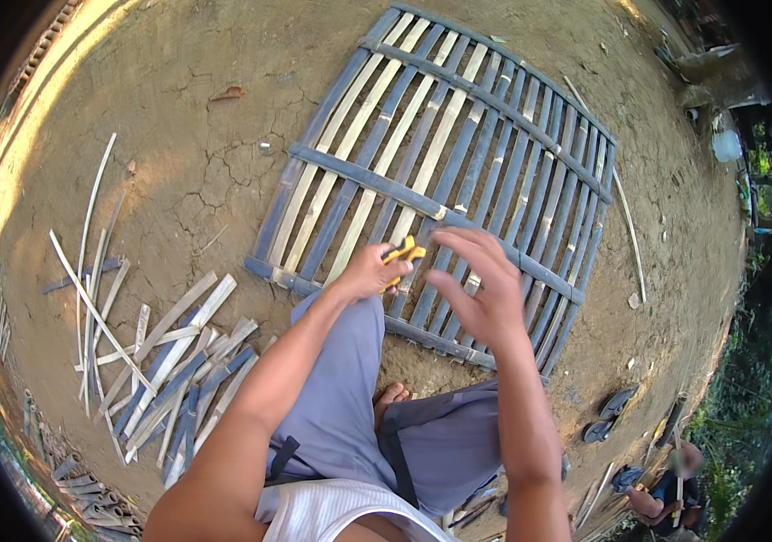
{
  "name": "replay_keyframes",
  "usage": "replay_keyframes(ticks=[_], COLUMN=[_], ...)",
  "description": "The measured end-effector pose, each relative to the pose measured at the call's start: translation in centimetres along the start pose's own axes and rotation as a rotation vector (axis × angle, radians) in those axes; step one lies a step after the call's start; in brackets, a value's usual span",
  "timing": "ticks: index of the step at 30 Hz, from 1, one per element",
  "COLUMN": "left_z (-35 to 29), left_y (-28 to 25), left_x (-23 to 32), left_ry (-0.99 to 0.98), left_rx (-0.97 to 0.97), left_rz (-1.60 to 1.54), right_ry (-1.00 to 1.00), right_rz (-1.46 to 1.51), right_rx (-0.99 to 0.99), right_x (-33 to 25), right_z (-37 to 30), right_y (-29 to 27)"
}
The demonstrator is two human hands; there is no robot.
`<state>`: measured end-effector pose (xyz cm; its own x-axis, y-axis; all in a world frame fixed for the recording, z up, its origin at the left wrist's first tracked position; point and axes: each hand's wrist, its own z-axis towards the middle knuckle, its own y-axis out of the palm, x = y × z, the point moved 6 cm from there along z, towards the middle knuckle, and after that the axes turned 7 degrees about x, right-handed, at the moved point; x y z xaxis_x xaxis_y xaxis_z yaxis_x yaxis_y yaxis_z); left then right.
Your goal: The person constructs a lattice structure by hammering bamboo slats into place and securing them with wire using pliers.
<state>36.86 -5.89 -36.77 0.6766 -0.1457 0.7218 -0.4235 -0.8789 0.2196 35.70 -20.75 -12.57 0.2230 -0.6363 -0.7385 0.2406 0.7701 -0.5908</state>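
Observation:
A slatted bamboo panel point(359, 178) of dark and pale strips, with crossbars over them, lies on the ground in front of me. My left hand point(369, 273) is closed around yellow-and-black pliers point(413, 254), above the panel's near side. Their lower part is hidden by my fingers. To the right of the pliers, my right hand point(487, 287) is raised over the panel with thumb and fingers apart. Nothing shows in it, and its fingertips are a little blurred. Between my knees, a bare foot point(392, 397) rests near the panel's close edge.
Split bamboo pieces point(173, 366) lie heaped on the left, with long thin strips among them. Cut bamboo tubes point(97, 497) are at the lower left. Sandals point(610, 415) lie on the right. Another person point(672, 495) sits at the lower right. A plastic jug point(726, 145) stands far right.

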Motion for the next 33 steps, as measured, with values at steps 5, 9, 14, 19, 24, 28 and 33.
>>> replay_keyframes(ticks=[5, 9, 14, 19, 24, 28, 33], left_z=[2.1, 3.0, 3.2, 2.3, 0.4, -1.0, -1.7], left_y=[-2.3, -4.2, -5.4, -5.0, -4.5, -4.7, -4.9], left_x=[-1.0, -0.7, -0.7, 0.1, 2.2, 2.4, 2.7], left_ry=[0.011, 0.05, 0.017, -0.018, -0.095, -0.164, -0.182], left_rx=[0.123, 0.137, 0.156, 0.074, -0.148, -0.302, -0.411], left_rz=[-0.166, -0.235, -0.257, -0.305, -0.392, -0.525, -0.562], right_ry=[0.13, -0.126, -0.059, 0.298, 0.682, 0.884, 0.939], right_rz=[1.158, 1.193, 1.203, 0.511, 0.523, 0.644, 0.794], right_rx=[0.158, -0.036, 0.221, 0.241, 0.238, 0.265, 0.25], right_x=[-12.5, -14.3, -11.8, -1.0, 11.3, 14.2, 14.2], right_z=[-1.4, 1.6, 1.4, -0.5, -1.3, -2.2, -3.4], right_y=[-4.6, -3.8, -0.6, 2.0, 6.7, 9.7, 11.8])
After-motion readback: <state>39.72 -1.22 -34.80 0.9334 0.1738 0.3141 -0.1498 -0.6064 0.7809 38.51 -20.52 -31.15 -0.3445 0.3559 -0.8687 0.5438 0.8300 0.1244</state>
